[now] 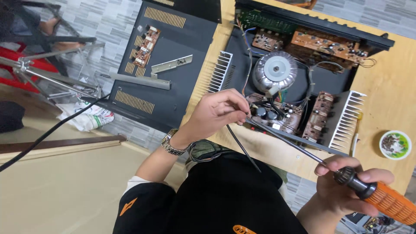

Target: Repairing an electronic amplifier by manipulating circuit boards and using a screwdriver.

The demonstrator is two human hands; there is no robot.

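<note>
while the right hand (346,184) wraps its fingers (336,167) closed around the dark collar and orange ribbed handle of a soldering iron (368,190), the long thin shaft runs up and away from those fingers to a tip at the circuit board (277,116) inside the open amplifier chassis (303,78). the left hand (219,112) pinches narrow, thumb and forefinger tips nearly together, on what looks like a thin dark wire (242,147) that trails down from the fingertips toward the body; exactly what they nip at the board edge is too small to tell. the iron looks light and stiff, probably hot along the metal, so the ribbed handle behind the fingers is the safe hold. the board seems fragile, crowded with small parts. just beyond the left fingertips sits a round silver transformer (275,71).
</note>
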